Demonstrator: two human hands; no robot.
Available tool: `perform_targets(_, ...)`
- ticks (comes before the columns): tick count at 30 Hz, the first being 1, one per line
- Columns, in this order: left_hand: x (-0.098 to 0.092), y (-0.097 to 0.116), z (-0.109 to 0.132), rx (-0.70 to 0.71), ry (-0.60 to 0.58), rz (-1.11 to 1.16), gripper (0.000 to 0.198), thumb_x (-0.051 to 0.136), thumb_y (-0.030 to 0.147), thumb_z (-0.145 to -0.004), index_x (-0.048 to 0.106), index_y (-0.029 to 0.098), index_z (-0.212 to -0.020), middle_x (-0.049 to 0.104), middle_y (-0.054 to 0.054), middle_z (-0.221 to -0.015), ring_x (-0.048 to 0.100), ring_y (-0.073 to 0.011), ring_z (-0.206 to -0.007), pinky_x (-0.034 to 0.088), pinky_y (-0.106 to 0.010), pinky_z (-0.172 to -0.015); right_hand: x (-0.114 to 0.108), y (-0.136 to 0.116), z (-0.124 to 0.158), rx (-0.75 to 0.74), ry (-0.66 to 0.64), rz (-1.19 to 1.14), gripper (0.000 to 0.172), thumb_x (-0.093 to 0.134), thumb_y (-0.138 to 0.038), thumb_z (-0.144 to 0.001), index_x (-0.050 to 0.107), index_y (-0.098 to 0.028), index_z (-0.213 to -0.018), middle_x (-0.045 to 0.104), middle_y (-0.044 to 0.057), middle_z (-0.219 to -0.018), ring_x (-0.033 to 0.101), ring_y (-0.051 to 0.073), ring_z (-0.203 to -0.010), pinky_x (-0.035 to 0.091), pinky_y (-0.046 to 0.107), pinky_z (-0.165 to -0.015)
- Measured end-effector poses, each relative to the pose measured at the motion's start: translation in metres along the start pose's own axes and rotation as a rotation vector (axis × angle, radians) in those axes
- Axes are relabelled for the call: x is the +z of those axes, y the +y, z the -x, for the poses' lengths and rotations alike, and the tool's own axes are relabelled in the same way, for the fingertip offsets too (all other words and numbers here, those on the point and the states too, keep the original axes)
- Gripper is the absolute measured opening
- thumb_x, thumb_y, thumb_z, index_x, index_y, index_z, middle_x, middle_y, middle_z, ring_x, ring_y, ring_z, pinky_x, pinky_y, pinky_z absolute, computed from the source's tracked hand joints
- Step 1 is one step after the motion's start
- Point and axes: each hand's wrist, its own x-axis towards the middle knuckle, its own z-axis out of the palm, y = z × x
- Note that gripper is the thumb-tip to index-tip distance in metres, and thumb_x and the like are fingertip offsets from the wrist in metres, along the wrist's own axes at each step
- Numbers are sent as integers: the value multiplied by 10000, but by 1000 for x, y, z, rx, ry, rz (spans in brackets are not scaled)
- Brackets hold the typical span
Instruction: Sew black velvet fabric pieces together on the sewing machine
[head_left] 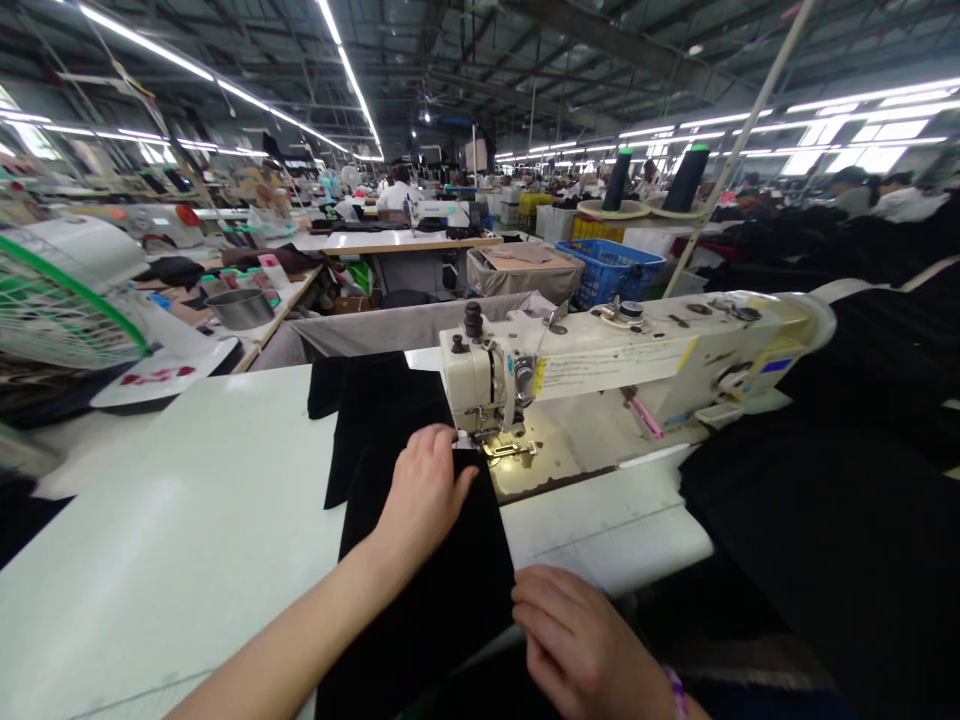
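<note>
A piece of black fabric (435, 600) runs from the lower edge of the view up to the needle area of a cream sewing machine (600, 350). My left hand (426, 485) rests on this fabric just left of the presser foot, its thumb spread away from the fingers. Its fingertips are partly hidden beside the machine head. Nearer to me, my right hand (581, 635) has its fingers closed at the fabric's right edge. More black fabric lies flat behind and left of my left hand. A lamp lights the metal needle plate (514, 450).
A white table top (225, 500) extends left, with a green-rimmed fan (75, 290) at its far side. Black cloth (840, 500) is heaped on the right. Behind the machine are a blue basket (611, 268), thread cones (686, 180) and a slanting pole (739, 150).
</note>
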Motion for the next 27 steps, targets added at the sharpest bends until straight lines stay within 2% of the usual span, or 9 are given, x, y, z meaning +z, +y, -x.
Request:
perform_targets(1,-2,6,21,97,-65,-14,112,610,187,-859,628,198,-970,644,-100,-1029,592,-286,-1006,488,-443,-906,0,0,-2,4,0,-5,356,447,2,-793,656,-122,-1052,735,142,-984,687,259,-972,610,369,-857)
perform_targets(2,-3,9,41,222,-201,13,111,561,160,-883,637,215,-942,654,-75,-971,611,-248,-916,523,-388,-826,-1,0,-4,12,1,-8,360,444,3,-790,658,-116,-1054,734,147,-985,686,260,-973,610,366,-857)
perform_targets(3,-3,10,60,329,-325,33,160,541,128,-879,646,227,-949,670,-65,-967,623,-229,-885,543,-352,-787,-2,0,-7,21,-1,-9,362,443,3,-791,659,-110,-1060,732,152,-990,684,261,-975,610,364,-857)
perform_targets(4,-2,9,75,428,-382,33,229,544,100,-853,652,230,-1007,691,-69,-1003,637,-230,-899,560,-340,-788,-2,1,-10,34,-5,-9,366,442,2,-796,659,-105,-1071,730,154,-999,682,261,-978,609,364,-862)
perform_targets(5,-1,6,85,504,-410,29,331,542,69,-824,646,228,-1096,704,-77,-1076,647,-238,-961,573,-337,-824,-3,2,-14,50,-10,-10,370,442,3,-802,658,-104,-1083,728,154,-1009,679,259,-983,606,366,-870)
perform_targets(7,0,-3,93,591,-375,-3,510,536,34,-796,586,204,-1275,686,-104,-1231,629,-264,-1115,566,-360,-937,-3,6,-22,83,-30,-16,372,444,4,-819,656,-111,-1102,721,144,-1029,669,256,-1002,595,379,-905)
perform_targets(10,-2,-13,80,614,-337,-26,499,502,33,-861,570,195,-1328,686,-107,-1250,627,-257,-1148,565,-374,-974,0,15,-33,125,-66,-31,356,444,-2,-834,656,-138,-1085,704,126,-1035,643,255,-1023,576,412,-942)
perform_targets(18,-8,-18,35,647,-285,-92,278,478,133,-975,654,138,-1191,707,-118,-1146,649,-241,-1059,616,-382,-897,9,47,-59,184,-182,120,232,567,-54,-849,692,-179,-1000,633,87,-1002,556,255,-998,520,435,-892)
perform_targets(27,-5,-41,-5,625,-254,-106,283,459,176,-991,693,151,-1149,708,-122,-1108,650,-239,-1053,604,-400,-902,18,78,-98,214,-217,261,172,601,-115,-873,734,-206,-931,622,61,-899,542,241,-917,445,390,-825)
